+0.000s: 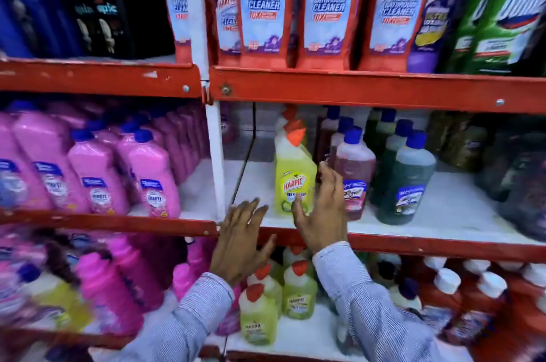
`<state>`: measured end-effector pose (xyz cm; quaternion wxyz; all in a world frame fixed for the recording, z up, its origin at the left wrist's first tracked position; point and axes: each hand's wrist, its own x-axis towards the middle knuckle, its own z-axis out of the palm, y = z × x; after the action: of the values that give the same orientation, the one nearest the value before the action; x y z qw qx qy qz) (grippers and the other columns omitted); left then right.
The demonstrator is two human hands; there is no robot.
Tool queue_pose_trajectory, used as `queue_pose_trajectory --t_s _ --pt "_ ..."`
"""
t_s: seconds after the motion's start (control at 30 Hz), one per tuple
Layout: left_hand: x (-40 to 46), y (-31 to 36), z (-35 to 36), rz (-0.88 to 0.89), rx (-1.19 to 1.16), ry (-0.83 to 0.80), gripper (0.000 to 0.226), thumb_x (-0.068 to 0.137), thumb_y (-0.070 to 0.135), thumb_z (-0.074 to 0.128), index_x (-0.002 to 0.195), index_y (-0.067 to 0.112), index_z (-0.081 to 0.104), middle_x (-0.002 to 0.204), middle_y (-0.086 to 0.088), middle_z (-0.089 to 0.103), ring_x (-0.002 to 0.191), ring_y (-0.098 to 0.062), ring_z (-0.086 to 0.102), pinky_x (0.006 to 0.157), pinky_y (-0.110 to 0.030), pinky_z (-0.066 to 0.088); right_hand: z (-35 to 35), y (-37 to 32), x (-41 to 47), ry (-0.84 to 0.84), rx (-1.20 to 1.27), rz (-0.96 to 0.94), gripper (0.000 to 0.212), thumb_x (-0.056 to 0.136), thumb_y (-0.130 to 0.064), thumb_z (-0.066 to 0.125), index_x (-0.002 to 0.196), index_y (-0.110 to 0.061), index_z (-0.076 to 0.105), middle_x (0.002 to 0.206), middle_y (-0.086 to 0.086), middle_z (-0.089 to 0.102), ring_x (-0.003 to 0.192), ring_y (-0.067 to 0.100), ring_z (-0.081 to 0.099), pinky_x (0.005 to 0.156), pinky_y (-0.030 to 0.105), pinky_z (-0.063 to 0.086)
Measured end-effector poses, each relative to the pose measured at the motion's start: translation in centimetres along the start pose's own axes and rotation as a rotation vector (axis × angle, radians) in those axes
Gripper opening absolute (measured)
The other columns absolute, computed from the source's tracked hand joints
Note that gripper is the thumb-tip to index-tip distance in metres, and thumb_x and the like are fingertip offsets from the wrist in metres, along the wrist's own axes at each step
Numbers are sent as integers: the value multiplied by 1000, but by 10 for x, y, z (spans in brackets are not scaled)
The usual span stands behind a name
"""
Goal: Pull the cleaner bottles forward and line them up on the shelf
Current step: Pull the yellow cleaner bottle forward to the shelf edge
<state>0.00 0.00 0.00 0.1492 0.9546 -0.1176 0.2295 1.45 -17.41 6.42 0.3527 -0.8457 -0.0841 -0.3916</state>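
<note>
A yellow-green Harpic bottle (pixel 294 175) with an orange cap stands upright near the front of the middle shelf (pixel 413 243), with more orange-capped bottles in a row behind it. My right hand (pixel 322 211) is open, fingers spread, close against the bottle's right side and lower label; I cannot tell if it touches. My left hand (pixel 240 240) is open too, fingers spread, in front of the red shelf edge left of the bottle, holding nothing. A dark red bottle (pixel 354 175) with a blue cap stands just right of my right hand.
Dark green blue-capped bottles (pixel 404 184) stand further right. Pink bottles (pixel 150 175) fill the left bay beyond a white upright post (pixel 217 160). Red Harpic pouches (pixel 266 3) hang over the top shelf. Small green bottles (pixel 298 290) sit on the shelf below.
</note>
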Motion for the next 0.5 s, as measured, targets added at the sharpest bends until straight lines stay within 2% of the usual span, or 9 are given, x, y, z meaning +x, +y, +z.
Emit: queue_pose_trajectory --t_s 0.07,0.13,0.2,0.27,0.4,0.5 --pt "-2 -6 10 -25 -10 -36 59 88 54 46 134 18 54 147 -12 55 135 -36 51 116 -54 37 17 -1 5 -62 5 179 86 69 -26 75 138 2 31 136 23 41 127 37 37 111 41 34" --pt "-5 -9 21 -26 -2 -65 54 91 53 44 130 18 57 143 -12 58 135 -36 51 120 -49 26 31 -2 9 -123 -18 334 97 64 -38 79 136 6 30 134 26 41 126 42 37 108 44 35" --pt "-4 -12 27 -26 -33 -44 48 93 50 44 127 18 59 138 -10 62 132 -33 53 120 -46 18 44 -2 13 -139 -49 400 107 61 -46 81 137 8 29 136 29 41 128 44 37 107 44 34" --pt "-2 -14 29 -20 -54 -2 44 95 48 44 124 19 61 133 -8 65 127 -29 56 119 -45 19 51 -3 17 -120 -59 432 113 58 -49 83 139 7 28 137 28 42 128 42 39 106 44 36" --pt "-1 -15 33 -3 -75 23 41 97 47 41 120 20 62 131 -7 66 125 -27 57 120 -44 18 64 -6 19 -89 -92 493 106 53 -56 83 128 2 36 127 23 49 120 40 46 96 45 44" --pt "0 -14 33 -5 -80 42 39 97 45 41 117 20 63 128 -7 68 124 -27 58 120 -44 17 70 -6 19 -64 -97 494 96 54 -53 83 119 1 40 120 22 51 114 41 49 92 45 45"
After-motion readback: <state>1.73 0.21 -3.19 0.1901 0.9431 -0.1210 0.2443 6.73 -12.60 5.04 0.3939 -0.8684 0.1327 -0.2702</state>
